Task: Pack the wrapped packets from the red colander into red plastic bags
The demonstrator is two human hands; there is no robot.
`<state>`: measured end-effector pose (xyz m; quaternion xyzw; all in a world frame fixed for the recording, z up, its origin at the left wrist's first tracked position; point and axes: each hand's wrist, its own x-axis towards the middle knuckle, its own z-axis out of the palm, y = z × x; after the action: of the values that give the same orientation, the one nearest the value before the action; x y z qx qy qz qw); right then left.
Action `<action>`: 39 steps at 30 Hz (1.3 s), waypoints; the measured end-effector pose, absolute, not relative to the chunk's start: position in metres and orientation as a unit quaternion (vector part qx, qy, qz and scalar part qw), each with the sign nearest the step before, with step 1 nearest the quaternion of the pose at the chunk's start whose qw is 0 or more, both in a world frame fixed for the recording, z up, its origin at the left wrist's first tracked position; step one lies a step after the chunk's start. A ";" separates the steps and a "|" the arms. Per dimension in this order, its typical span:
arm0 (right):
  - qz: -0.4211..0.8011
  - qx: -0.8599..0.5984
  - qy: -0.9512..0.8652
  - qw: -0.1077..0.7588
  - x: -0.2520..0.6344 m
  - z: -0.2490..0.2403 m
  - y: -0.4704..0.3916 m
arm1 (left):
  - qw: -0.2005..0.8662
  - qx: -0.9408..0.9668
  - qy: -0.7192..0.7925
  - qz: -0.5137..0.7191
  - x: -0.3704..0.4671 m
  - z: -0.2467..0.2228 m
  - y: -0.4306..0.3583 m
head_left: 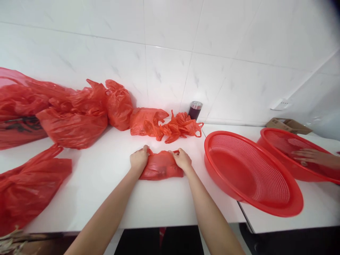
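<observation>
A small red plastic bag (161, 165) lies on the white table (111, 177) in front of me. My left hand (139, 159) grips its upper left corner and my right hand (182, 159) grips its upper right corner. Both fists are closed on the plastic, about a bag's width apart. The bag holds something dark that I cannot make out.
Several more red bags lie along the wall, with a pile (63, 109) at left and crumpled ones (170, 125) behind my hands. A dark cup (194, 109) stands by the wall. Two red mesh baskets (247, 170) (281, 145) sit at right; another person's hand (310, 156) rests in the far one. A cardboard box (288, 125) is behind them.
</observation>
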<state>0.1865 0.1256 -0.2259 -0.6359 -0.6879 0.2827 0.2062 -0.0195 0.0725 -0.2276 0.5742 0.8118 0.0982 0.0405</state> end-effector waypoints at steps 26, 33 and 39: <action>0.323 -0.580 -0.654 0.363 0.204 -0.246 0.102 | 0.015 0.562 0.815 0.137 -0.015 -0.233 0.069; 0.338 -0.609 -0.637 0.330 0.204 -0.243 0.105 | 0.037 0.469 0.862 0.188 -0.022 -0.238 0.074; 0.338 -0.621 -0.632 0.319 0.202 -0.236 0.100 | 0.064 0.386 0.885 0.252 -0.030 -0.237 0.073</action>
<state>0.2016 0.1003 -0.2364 -0.6205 -0.6315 0.3385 0.3188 -0.0297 0.0729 -0.2366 0.3863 0.8849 0.2524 0.0635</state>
